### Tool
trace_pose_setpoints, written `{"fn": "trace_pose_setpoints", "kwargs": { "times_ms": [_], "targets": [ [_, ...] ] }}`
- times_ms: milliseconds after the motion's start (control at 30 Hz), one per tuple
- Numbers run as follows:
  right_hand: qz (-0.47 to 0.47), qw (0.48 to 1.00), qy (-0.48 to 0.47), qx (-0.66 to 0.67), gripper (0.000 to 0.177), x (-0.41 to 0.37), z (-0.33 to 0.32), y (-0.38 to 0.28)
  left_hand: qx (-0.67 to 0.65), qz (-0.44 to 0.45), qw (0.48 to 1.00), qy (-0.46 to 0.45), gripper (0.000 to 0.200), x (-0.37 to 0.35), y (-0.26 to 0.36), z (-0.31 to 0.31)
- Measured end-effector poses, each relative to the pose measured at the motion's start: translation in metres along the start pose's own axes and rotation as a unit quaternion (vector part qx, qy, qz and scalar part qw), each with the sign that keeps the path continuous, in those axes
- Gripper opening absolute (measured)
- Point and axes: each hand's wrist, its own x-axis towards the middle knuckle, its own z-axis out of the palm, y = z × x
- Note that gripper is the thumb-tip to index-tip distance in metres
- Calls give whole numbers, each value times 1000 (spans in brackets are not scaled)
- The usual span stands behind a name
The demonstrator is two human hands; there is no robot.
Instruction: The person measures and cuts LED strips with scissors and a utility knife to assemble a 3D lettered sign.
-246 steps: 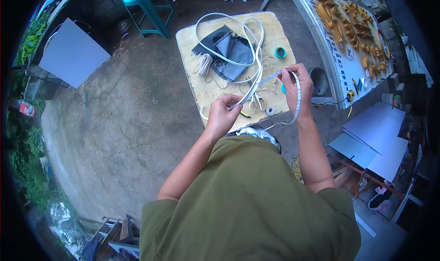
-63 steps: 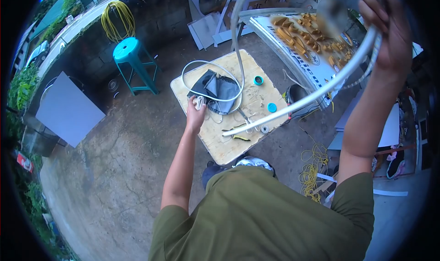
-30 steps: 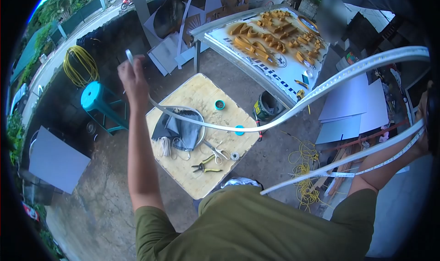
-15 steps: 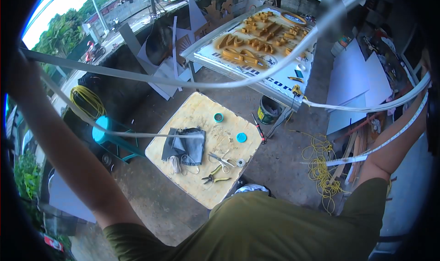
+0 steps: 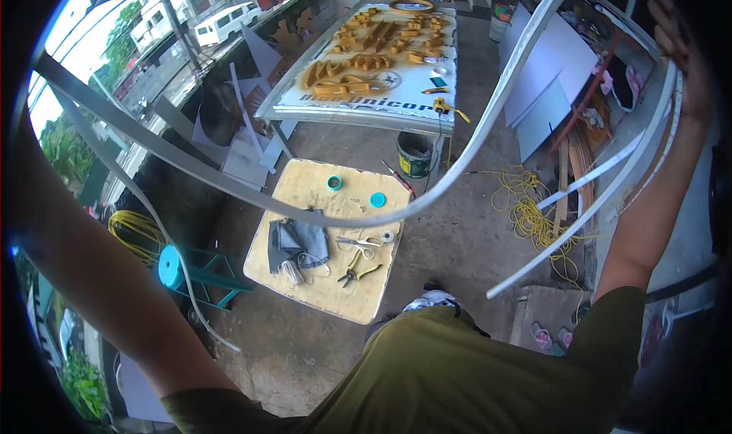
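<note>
The long white strip (image 5: 305, 219) hangs in the air above the table (image 5: 320, 300). It sweeps in a wide curve from the upper left, dips over the middle of the table and climbs to the upper right. A second run of it drops from beside the right hand (image 5: 677, 53) to a free end low over the floor. The right hand is raised high with the strip running along its palm side, but whether the fingers are closed on it cannot be told. The left arm (image 5: 91, 266) is raised at the left, and the left hand itself is out of sight.

On the table, a grey cloth (image 5: 301, 242) lies near the left edge, with a coil of white cord (image 5: 292, 271) just beside it. Scissors (image 5: 358, 243) and pliers (image 5: 358, 270) lie near the middle. A teal tape roll (image 5: 334, 182) and a blue lid (image 5: 377, 200) sit toward the far edge. A teal stool (image 5: 171, 266) stands left of the table, and a signboard with gold letters (image 5: 374, 60) lies beyond it.
</note>
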Motion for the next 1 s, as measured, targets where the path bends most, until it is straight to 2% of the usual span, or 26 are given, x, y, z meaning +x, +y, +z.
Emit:
{"fn": "trace_pose_setpoints", "kwargs": {
  "times_ms": [100,133,300,500,667,733,800,867,933,1000],
  "targets": [
    [58,991,93,-82,58,-55,-67,2,-33,-14,999,-11,47,-10,29,17],
    [52,967,181,-171,56,-65,-43,0,-45,-20,999,-16,46,-13,40,24],
    [40,967,190,-166,53,-130,-70,-20,-119,-73,989,-47,46,-48,111,67],
    [90,944,222,-226,49,-210,-174,-50,-237,-219,941,-102,45,-122,237,136],
    [127,939,207,-244,45,-247,-258,-49,-366,-365,840,-162,45,-183,352,229],
    [140,935,202,-257,44,-249,-284,-46,-428,-390,795,-182,45,-204,392,272],
    [144,932,210,-257,42,-247,-307,-37,-549,-325,747,-184,41,-226,415,324],
    [148,933,207,-254,41,-244,-333,-28,-683,-270,636,-236,39,-233,412,365],
    [149,924,220,-275,40,-242,-358,-17,-659,-247,679,-208,37,-251,418,420],
    [147,904,244,-318,39,-236,-380,-4,-561,-261,770,-154,35,-269,440,458]
  ]
}}
